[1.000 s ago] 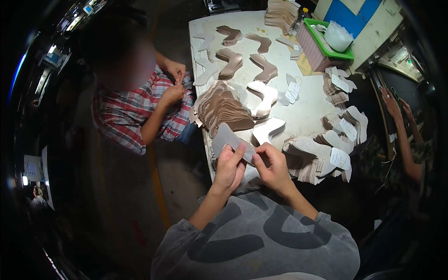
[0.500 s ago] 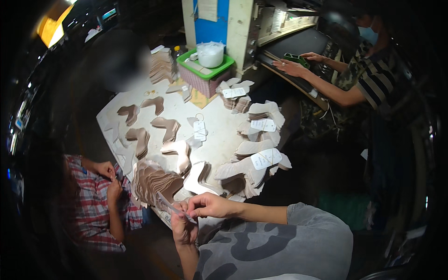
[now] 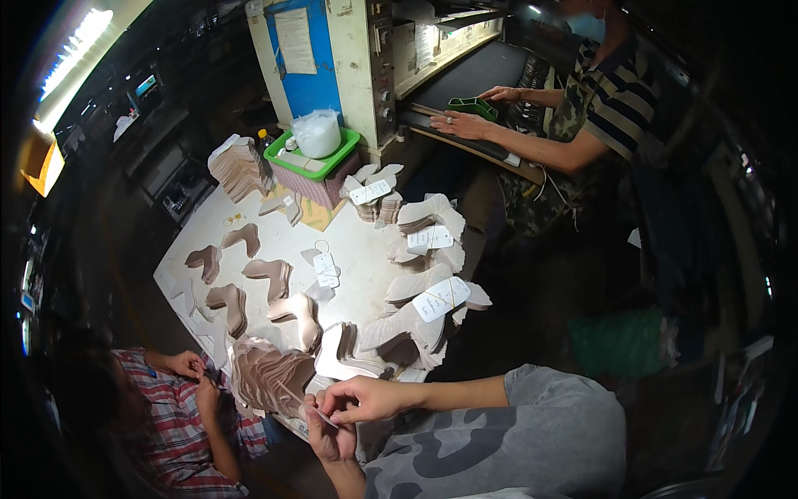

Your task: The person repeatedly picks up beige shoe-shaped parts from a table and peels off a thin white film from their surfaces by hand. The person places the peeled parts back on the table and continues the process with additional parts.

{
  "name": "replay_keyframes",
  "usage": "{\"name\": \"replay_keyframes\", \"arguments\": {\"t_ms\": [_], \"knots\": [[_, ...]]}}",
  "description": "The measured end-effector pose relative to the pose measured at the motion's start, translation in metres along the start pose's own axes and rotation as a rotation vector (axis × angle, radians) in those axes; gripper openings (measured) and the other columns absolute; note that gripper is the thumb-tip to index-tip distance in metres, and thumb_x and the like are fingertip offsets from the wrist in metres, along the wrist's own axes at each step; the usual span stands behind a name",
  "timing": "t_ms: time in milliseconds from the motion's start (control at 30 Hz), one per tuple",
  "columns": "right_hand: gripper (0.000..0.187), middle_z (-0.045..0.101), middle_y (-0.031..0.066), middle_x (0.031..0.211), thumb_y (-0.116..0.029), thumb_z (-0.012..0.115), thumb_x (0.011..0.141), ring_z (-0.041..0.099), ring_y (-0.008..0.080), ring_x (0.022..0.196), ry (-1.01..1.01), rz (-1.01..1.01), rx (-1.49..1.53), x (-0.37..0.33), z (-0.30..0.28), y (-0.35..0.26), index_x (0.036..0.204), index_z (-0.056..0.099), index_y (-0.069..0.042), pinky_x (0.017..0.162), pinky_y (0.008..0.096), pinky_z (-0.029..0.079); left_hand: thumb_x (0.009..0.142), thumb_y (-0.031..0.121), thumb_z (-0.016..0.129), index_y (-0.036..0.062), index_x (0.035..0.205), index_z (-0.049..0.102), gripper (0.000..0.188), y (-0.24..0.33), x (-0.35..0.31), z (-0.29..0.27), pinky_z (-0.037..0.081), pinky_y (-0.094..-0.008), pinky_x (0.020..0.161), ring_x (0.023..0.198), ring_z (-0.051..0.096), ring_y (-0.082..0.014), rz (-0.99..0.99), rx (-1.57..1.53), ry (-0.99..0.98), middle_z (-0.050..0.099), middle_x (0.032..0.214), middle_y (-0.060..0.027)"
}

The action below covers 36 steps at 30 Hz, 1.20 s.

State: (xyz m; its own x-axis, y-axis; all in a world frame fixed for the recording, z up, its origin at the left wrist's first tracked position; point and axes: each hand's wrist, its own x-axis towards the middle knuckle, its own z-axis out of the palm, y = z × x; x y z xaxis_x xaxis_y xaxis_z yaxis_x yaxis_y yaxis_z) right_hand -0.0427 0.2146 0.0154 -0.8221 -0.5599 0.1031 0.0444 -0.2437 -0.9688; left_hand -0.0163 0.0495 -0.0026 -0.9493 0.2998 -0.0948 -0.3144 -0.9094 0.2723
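While light fell across the tabletop (image 3: 287,243), the person's left hand (image 3: 332,438) was found holding a thin pale piece (image 3: 322,414) between thumb and curled fingers, at the near edge. The right hand (image 3: 366,397) was nearly closed, its fingertips drawn together on the same piece; their exact contact was partly hidden.

Good handling, as judged, called for steady support from the left hand and a light fingertip touch from the right, since so thin a piece would likely crease under a hard pinch. Tilting its face towards the light would have helped.

Just beyond the hands stood a brown stack (image 3: 262,374), its layers fanned unevenly. Smaller curved stacks lay spaced across the middle, and tagged bundles (image 3: 407,333) lined the right side. At the far end, a green tray (image 3: 342,159) sat on a pink box (image 3: 303,185). A co-worker in a plaid shirt (image 3: 158,416) sat at left; another, in a striped top (image 3: 619,104), worked at far right. The surrounding room was dim.
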Motion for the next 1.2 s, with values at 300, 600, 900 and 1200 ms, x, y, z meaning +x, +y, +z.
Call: {"name": "replay_keyframes", "arguments": {"t_ms": [300, 600, 900, 1200], "knots": [[0.020, 0.066, 0.0090, 0.092, -0.020, 0.071, 0.098, 0.062, 0.0176, 0.076, 0.064, -0.133, -0.420, -0.003, 0.008, -0.004, 0.105, 0.067, -0.002, 0.067, 0.0326, 0.050, 0.109, 0.028, 0.058, 0.0096, 0.111, 0.058, 0.019, -0.001, 0.005, -0.005, 0.044, -0.0348, 0.096, 0.097, 0.054, -0.0153, 0.076, 0.055, -0.163, 0.054, 0.100, -0.0013], [0.016, 0.065, 0.0138, 0.089, -0.017, 0.064, 0.099, 0.065, 0.0321, 0.075, 0.346, -0.260, -0.757, 0.005, -0.001, -0.009, 0.100, 0.066, -0.001, 0.068, 0.0406, 0.052, 0.111, 0.027, 0.055, -0.0002, 0.094, 0.061, 0.032, 0.041, -0.030, 0.032, 0.044, -0.0255, 0.055, 0.055, 0.048, -0.0104, -0.143, 1.441, 0.238, 0.060, 0.070, -0.0025], [0.020, 0.056, 0.0121, 0.074, -0.016, 0.065, 0.100, 0.057, 0.0299, 0.063, 0.093, -0.313, -0.615, 0.013, 0.020, -0.014, 0.087, 0.061, -0.001, 0.059, 0.0388, 0.046, 0.104, 0.014, 0.061, -0.0009, 0.091, 0.059, 0.020, 0.049, -0.039, 0.025, 0.045, -0.0333, 0.079, 0.084, 0.055, -0.0229, 0.443, 1.632, 0.134, 0.059, 0.090, -0.0100], [0.027, 0.054, 0.0146, 0.070, -0.011, 0.065, 0.098, 0.054, 0.0331, 0.060, 0.271, -0.345, -0.620, 0.017, 0.041, -0.011, 0.076, 0.055, 0.000, 0.056, 0.0410, 0.044, 0.108, 0.015, 0.053, -0.0006, 0.085, 0.051, 0.027, 0.010, -0.046, 0.007, 0.037, -0.0362, 0.061, 0.067, 0.048, -0.0228, 0.559, 1.613, 0.363, 0.047, 0.077, -0.0117]]}}
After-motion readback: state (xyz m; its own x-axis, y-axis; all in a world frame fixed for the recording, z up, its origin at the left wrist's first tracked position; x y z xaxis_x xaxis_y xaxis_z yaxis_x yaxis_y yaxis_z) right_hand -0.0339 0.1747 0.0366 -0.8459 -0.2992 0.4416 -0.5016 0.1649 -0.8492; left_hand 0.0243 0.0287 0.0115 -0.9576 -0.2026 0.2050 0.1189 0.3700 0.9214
